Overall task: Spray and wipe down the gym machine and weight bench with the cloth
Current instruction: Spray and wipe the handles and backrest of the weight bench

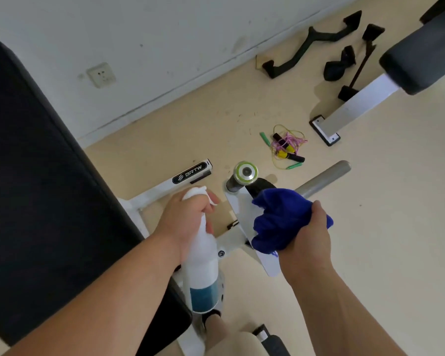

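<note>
Two bare forearms are seen reaching down from the bottom of the frame over white gym equipment. A white spray bottle (202, 263) with a blue lower label is gripped around its neck by the left hand (184, 222), fingers curled under the white trigger head, the bottle hanging nearly upright over the frame joint. A bunched, deep-blue cloth (280, 219) is clenched in the right hand (308, 240) and pressed against a white angled plate (242, 214) of the machine, just below a black bracket and a silver sleeve end cap with a green ring (246, 172). A grey metal bar (324, 177) is shown running out to the right behind the cloth. The black padded bench backrest (41, 191) fills the left side, partly hiding the white base tube marked BRTW (190, 173). On the beige floor beyond, a tangle of skipping ropes (287, 147) lies near a second white leg with a black foot (325, 131), under another dark pad (421, 57) at upper right. Black cable-machine handles (311, 44) are scattered along the skirting, and a wall socket (101, 74) is set in the scuffed white wall.
</note>
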